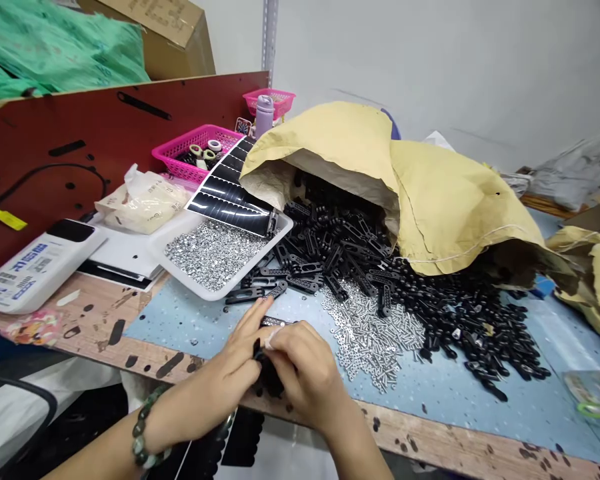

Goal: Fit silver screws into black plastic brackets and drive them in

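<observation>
Two bare hands meet at the near edge of the table, just below the middle of the frame: the left hand (215, 380), with a green beaded bracelet (147, 427) on its wrist, and the right hand (305, 380) touching it. Their fingers (290, 340) are curled and closed, gripping a small black plastic part (265, 373) between them; the fingers hide much of it, so its exact shape cannot be told. Just beyond the fingertips, a large heap of black slotted plastic links (380, 273) fans across a pale blue speckled mat (540, 407). It spills from the open mouth of a yellow kraft paper sack (340, 153), which lies on its side at centre right. Loose silver screws (370, 340) spread in a patch along the near side of the heap, right of the hands. Left of the heap sits a white plastic tray (195, 280) filled with silver nuts (215, 253), and black-and-silver strips (225, 190) rest across its far side. Toward the upper left, a pink plastic basket (195, 150) holds rolls of tape (205, 152), while a purple bottle (264, 117) stands near a second pink basket (270, 100).
</observation>
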Demonstrator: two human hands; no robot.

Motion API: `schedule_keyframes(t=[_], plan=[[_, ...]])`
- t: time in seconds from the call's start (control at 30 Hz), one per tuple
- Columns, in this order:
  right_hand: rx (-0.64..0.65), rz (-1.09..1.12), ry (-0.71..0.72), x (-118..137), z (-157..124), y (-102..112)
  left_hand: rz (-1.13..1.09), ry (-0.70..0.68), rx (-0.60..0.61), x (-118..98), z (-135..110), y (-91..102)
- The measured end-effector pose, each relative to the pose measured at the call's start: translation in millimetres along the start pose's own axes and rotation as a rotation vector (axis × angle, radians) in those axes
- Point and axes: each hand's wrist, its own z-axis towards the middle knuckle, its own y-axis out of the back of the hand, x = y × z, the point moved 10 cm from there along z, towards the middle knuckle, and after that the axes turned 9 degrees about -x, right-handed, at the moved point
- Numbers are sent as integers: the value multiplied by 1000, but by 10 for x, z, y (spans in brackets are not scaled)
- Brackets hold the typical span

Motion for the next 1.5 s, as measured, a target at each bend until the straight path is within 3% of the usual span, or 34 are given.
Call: schedule_keyframes(t=[0.07, 0.13, 0.23, 0.33, 0.5, 0.7, 1.23, 1.5], plan=[[-90, 64, -30, 1, -44, 142, -46, 119, -141, 132, -24, 128], [-246, 121, -167, -136, -154, 380, -42, 209, -283, 223, -94, 212], [-423, 180, -473, -466, -427, 653, 120, 90, -230, 83, -161, 10], [-358, 265, -681, -703, -619, 578, 323, -68, -174, -49, -223, -197], [-119, 281, -862, -899, -783, 189, 331, -185, -237, -114, -352, -89], [-55, 127, -819, -884, -771, 113, 260, -238, -105, -173, -473, -194], [16, 88, -863, -901, -830, 89, 282, -260, -95, -220, -469, -213], [114, -207, -580, -725, -648, 85, 283, -263, -46, -202, -498, -310]])
